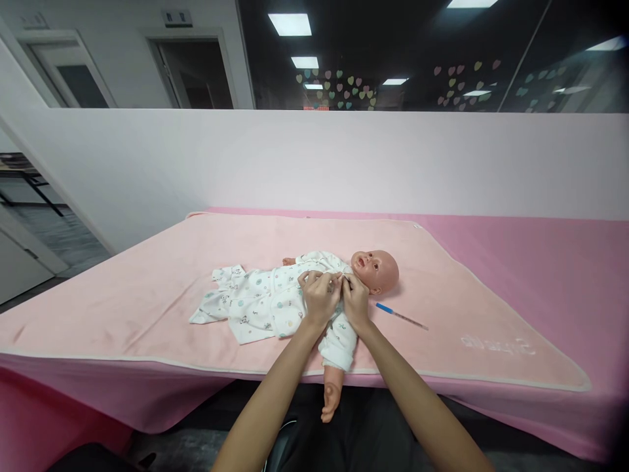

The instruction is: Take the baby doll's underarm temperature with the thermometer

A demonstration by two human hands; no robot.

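Observation:
A baby doll (383, 270) lies on its back, head to the right, one arm hanging over the table's front edge. It wears a white printed baby outfit (265, 298), a top and trousers. At the doll's neck, my left hand (320, 295) has its fingers closed in a pinch on the top's collar. Right beside it, my right hand (356, 298) also pinches the collar, close under the chin. The two sets of fingertips nearly meet. What exactly lies between them, cloth edge or fastener, is too small to make out.
A thin stick with a blue end (386, 308), perhaps a thermometer, lies right of the doll. Beneath everything is a peach blanket (162, 288) over a pink table cover (555, 282). A white partition (393, 164) rises behind the table.

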